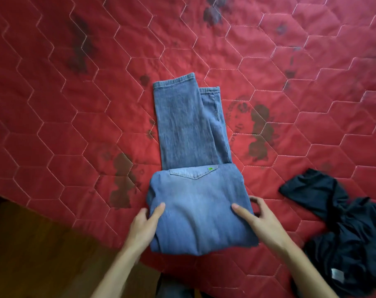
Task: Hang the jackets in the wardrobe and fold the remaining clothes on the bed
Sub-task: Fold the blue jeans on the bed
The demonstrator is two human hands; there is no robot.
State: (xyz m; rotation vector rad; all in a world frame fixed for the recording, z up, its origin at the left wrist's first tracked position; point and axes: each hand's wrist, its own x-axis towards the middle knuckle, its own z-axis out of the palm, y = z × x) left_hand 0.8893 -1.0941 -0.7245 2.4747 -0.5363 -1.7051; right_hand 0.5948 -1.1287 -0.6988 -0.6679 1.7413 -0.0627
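A pair of blue jeans (193,164) lies on the red quilted bed (75,104), legs stretched away from me and the waist part folded over them near the front edge. My left hand (146,222) grips the left edge of the folded part, thumb on top of the denim. My right hand (262,218) holds the right edge the same way, thumb on top and fingers curled at the side. A crumpled black garment (350,235) lies at the right, apart from the jeans.
The bed's edge runs diagonally at the lower left, with dark wooden floor (32,254) beyond it. The bedspread shows dark printed patches around the jeans.
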